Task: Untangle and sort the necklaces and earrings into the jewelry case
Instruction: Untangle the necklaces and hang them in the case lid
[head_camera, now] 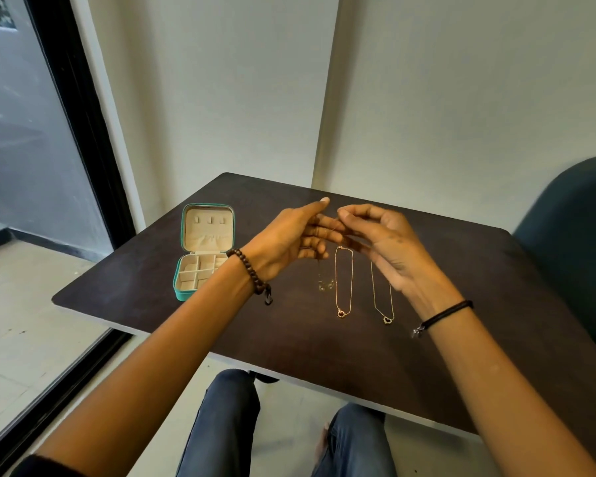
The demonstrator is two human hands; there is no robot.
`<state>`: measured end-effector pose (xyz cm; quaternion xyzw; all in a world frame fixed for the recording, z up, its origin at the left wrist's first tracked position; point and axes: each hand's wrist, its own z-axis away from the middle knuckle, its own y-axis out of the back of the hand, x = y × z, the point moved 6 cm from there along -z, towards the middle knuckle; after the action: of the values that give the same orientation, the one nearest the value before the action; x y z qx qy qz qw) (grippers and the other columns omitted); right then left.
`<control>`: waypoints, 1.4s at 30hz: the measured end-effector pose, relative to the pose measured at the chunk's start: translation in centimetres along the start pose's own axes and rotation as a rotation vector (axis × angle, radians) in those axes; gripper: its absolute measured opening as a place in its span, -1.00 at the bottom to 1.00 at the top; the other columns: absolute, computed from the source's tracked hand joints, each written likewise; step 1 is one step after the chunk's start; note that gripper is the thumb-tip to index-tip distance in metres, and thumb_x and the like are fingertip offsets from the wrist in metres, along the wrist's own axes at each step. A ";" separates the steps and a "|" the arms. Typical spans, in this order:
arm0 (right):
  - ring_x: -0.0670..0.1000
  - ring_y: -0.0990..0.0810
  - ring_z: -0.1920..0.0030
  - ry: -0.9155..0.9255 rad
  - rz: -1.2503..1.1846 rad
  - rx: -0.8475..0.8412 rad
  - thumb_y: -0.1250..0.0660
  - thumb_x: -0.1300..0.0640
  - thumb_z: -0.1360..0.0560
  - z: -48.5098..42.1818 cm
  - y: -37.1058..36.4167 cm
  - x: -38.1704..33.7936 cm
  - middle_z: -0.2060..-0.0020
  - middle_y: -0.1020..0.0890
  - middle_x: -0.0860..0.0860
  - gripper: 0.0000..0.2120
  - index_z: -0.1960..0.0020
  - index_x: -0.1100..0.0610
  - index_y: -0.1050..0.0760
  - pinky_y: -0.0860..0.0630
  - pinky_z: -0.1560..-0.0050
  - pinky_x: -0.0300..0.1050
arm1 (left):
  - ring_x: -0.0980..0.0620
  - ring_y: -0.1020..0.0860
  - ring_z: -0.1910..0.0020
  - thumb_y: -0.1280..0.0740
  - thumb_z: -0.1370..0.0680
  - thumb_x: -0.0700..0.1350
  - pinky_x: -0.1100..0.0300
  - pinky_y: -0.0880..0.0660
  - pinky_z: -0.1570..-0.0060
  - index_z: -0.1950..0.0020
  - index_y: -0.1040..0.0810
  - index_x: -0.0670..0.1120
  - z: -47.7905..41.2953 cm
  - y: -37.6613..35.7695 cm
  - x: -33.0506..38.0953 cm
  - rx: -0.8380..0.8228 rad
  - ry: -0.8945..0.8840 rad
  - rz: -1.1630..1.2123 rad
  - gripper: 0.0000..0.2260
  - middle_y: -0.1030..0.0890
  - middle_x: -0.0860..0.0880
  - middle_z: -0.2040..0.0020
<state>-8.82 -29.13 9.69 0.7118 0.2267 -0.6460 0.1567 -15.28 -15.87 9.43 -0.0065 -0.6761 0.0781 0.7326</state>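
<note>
Both hands (327, 242) pinch one thin chain (324, 277) above the bench (461, 304) (two necklaces (344, 280) lie flat), case (203, 249) open.

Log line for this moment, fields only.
hands: left hand and right hand raised, pinching thin chain | table: two heart necklaces laid straight | jewelry case: open

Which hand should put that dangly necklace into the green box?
Probably the left hand. The jewelry case lies open on its side of the table, just beyond that wrist. The held necklace hangs under its fingers. The right hand is farther away.
</note>
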 end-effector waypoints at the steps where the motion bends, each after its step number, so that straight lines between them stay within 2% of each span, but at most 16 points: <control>1: 0.01 -0.69 0.02 -0.023 -0.024 -0.017 -0.42 0.15 -0.57 0.0 -0.2 0.2 0.10 -0.72 0.06 -0.86 -0.09 0.18 -0.64 -0.61 -0.13 -0.07 | 0.07 -0.53 0.37 -0.20 -0.65 0.11 0.18 -0.59 0.22 -0.10 -0.63 -0.20 0.1 0.0 0.1 0.004 -0.001 0.017 -0.60 -0.67 -0.09 0.16; 3: 0.00 -0.67 0.00 -0.050 -0.048 -0.038 -0.39 0.07 -0.59 0.0 -0.6 0.6 0.08 -0.72 0.06 -0.82 -0.08 0.18 -0.65 -0.59 -0.09 -0.11 | 0.07 -0.53 0.36 -0.23 -0.64 0.09 0.19 -0.59 0.23 -0.07 -0.63 -0.17 0.1 0.2 0.3 0.016 -0.004 0.045 -0.65 -0.68 -0.08 0.16; 6: 0.02 -0.67 -0.02 -0.070 -0.035 -0.034 -0.37 -0.06 -0.60 -0.2 -1.0 0.9 0.06 -0.72 0.08 -0.68 -0.10 0.19 -0.67 -0.57 -0.12 -0.08 | 0.08 -0.55 0.34 -0.28 -0.63 0.06 0.22 -0.58 0.26 -0.15 -0.63 -0.21 0.1 0.5 0.5 0.020 -0.013 0.052 -0.65 -0.67 -0.07 0.18; 9: 0.02 -0.64 0.07 -0.080 -0.027 -0.039 -0.38 -0.14 -0.57 -0.4 -1.2 0.9 0.12 -0.71 0.07 -0.64 -0.05 0.15 -0.70 -0.55 -0.17 -0.02 | 0.08 -0.55 0.33 -0.35 -0.59 0.02 0.22 -0.59 0.23 -0.15 -0.64 -0.23 0.3 0.8 0.6 0.039 -0.035 0.049 -0.66 -0.66 -0.05 0.21; 13: -0.08 -0.53 0.26 -0.061 -0.051 -0.095 -0.46 -0.01 -0.54 -0.3 -1.9 1.0 0.27 -0.55 0.02 -0.71 -0.09 0.21 -0.67 -0.61 -0.02 -0.11 | 0.08 -0.51 0.35 -0.40 -0.56 -0.06 0.20 -0.58 0.20 0.03 -0.65 -0.16 0.5 1.6 0.5 0.068 -0.050 0.062 -0.84 -0.56 -0.01 0.32; 16: -0.11 -0.51 0.26 -0.043 -0.009 -0.122 -0.48 0.05 -0.52 -0.4 -2.4 1.1 0.25 -0.60 0.00 -0.72 -0.11 0.23 -0.66 -0.56 0.16 -0.22 | 0.08 -0.49 0.35 -0.41 -0.56 -0.08 0.18 -0.58 0.20 0.10 -0.64 -0.15 0.5 2.4 0.3 0.077 -0.048 0.058 -0.86 -0.53 -0.01 0.34; 20: -0.14 -0.42 0.33 -0.026 0.022 -0.159 -0.48 0.08 -0.53 -1.0 -2.9 1.0 0.22 -0.63 0.05 -0.77 -0.09 0.23 -0.69 -0.38 0.33 -0.32 | 0.10 -0.47 0.40 -0.42 -0.55 -0.06 0.21 -0.57 0.26 0.04 -0.66 -0.17 0.6 3.4 0.1 0.115 -0.039 0.078 -0.82 -0.51 0.00 0.35; 27: -0.17 -0.36 0.37 -0.015 0.150 -0.201 -0.45 0.08 -0.55 -2.5 -4.8 1.5 0.27 -0.60 -0.02 -0.81 -0.06 0.17 -0.71 -0.27 0.36 -0.36 | 0.12 -0.43 0.43 -0.45 -0.52 -0.01 0.22 -0.56 0.27 0.01 -0.67 -0.15 1.2 6.2 -0.1 0.128 -0.040 0.106 -0.79 -0.50 0.03 0.36; 30: -0.16 -0.32 0.40 -0.063 0.061 -0.217 -0.41 0.11 -0.58 -3.0 -6.2 1.8 0.29 -0.55 -0.03 -0.79 -0.06 0.25 -0.68 -0.23 0.39 -0.33 | 0.14 -0.39 0.47 -0.44 -0.53 0.02 0.23 -0.53 0.29 0.03 -0.68 -0.11 1.6 7.3 -0.4 0.131 -0.044 0.089 -0.79 -0.49 0.04 0.36; 34: -0.10 -0.32 0.43 -0.210 -0.226 -0.241 -0.38 0.14 -0.58 -3.4 -8.3 2.4 0.36 -0.46 -0.02 -0.83 0.14 0.19 -0.63 -0.29 0.39 -0.27 | 0.13 -0.35 0.49 -0.42 -0.52 0.09 0.28 -0.46 0.38 0.10 -0.62 -0.08 2.2 8.4 -0.8 0.127 -0.033 0.043 -0.77 -0.45 0.04 0.36; 37: -0.08 -0.33 0.44 -0.289 -0.390 -0.255 -0.35 0.14 -0.56 -3.6 -9.4 2.7 0.39 -0.43 -0.02 -0.82 0.20 0.17 -0.57 -0.34 0.37 -0.25 | 0.13 -0.34 0.48 -0.42 -0.52 0.11 0.31 -0.44 0.42 0.12 -0.63 -0.08 2.7 9.1 -1.1 0.133 -0.045 0.037 -0.75 -0.44 0.04 0.37; 42: -0.11 -0.23 0.47 -0.306 -0.379 -0.319 -0.43 0.08 -0.53 -3.8 -11.1 3.3 0.47 -0.32 -0.07 -0.79 0.22 0.12 -0.49 -0.20 0.42 -0.25 | 0.13 -0.34 0.46 -0.41 -0.53 0.09 0.30 -0.47 0.35 0.15 -0.67 -0.09 3.5 10.4 -1.7 0.126 -0.080 0.063 -0.75 -0.44 0.01 0.37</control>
<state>-11.21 -17.34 7.68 0.5175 0.4280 -0.7199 0.1755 -19.95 -6.13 6.86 0.0214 -0.6979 0.1437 0.7013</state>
